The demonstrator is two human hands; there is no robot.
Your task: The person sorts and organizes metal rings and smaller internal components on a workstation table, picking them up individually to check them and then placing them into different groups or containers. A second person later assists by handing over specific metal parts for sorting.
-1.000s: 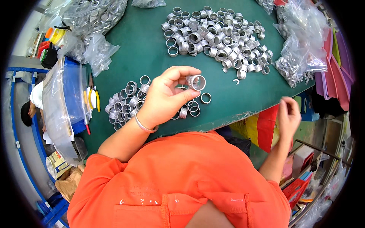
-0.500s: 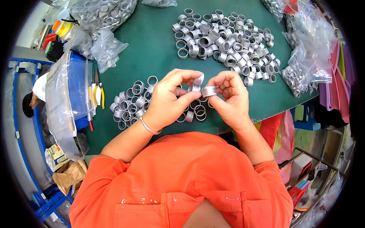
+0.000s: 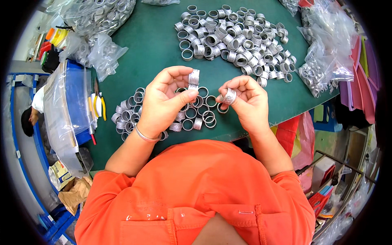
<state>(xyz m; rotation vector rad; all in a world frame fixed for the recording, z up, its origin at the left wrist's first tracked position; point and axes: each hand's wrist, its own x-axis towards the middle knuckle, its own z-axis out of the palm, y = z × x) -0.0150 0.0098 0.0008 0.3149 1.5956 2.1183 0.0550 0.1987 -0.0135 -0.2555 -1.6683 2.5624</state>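
Observation:
My left hand (image 3: 160, 100) is closed, pinching silver metal rings (image 3: 193, 77) between its fingertips and thumb, one above another. A short way to the right, my closed right hand (image 3: 250, 104) holds a single wide ring (image 3: 229, 96) with a textured outer band between thumb and fingers. Below and between the hands, a small pile of similar rings (image 3: 209, 117) lies on the green table, some upright on edge, some flat. Part of this pile is hidden under my left hand and wrist.
A large heap of rings (image 3: 241, 41) covers the far middle of the green table (image 3: 143, 45). Clear plastic bags of rings (image 3: 326, 53) sit at the right, and another bag (image 3: 100, 16) at the far left. Yellow-handled pliers (image 3: 99, 104) hang by a blue plastic-covered bin (image 3: 67, 102).
My hands have drawn apart, leaving a gap between the held rings. The ring in my right hand is now tilted. The view has shifted slightly, moving the table things left.

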